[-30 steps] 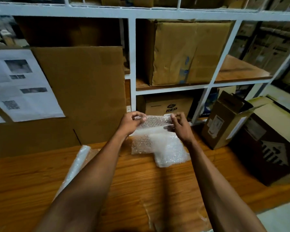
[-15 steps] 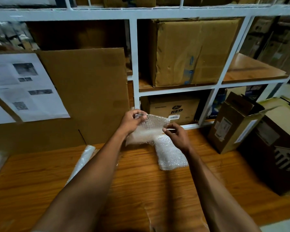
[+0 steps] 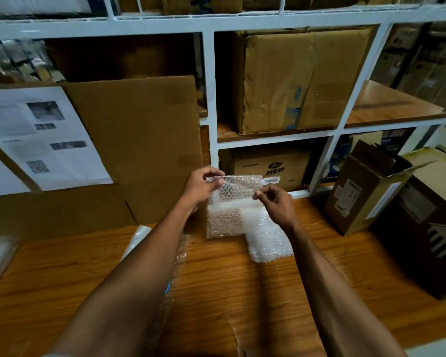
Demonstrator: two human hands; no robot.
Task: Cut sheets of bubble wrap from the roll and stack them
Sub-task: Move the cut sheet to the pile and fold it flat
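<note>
I hold a small clear bubble wrap sheet (image 3: 236, 191) up over the far middle of the wooden table (image 3: 242, 284). My left hand (image 3: 202, 185) pinches its top left corner and my right hand (image 3: 276, 202) pinches its right edge. Below it a stack of bubble wrap sheets (image 3: 263, 235) lies on the table, one part whiter and sticking out toward me. A long strip of bubble wrap (image 3: 175, 274) runs under my left forearm, with a white rolled end (image 3: 137, 238) showing beyond it. No cutting tool is in sight.
A white shelf frame (image 3: 209, 112) with cardboard boxes (image 3: 299, 78) stands behind the table. A large cardboard panel (image 3: 139, 145) with printed papers (image 3: 41, 137) leans at the left. An open box (image 3: 363, 191) and a dark box (image 3: 428, 233) crowd the right edge.
The held sheet hung slack with my right hand close to the left; now my hands are apart and the sheet is spread flat above the stack.
</note>
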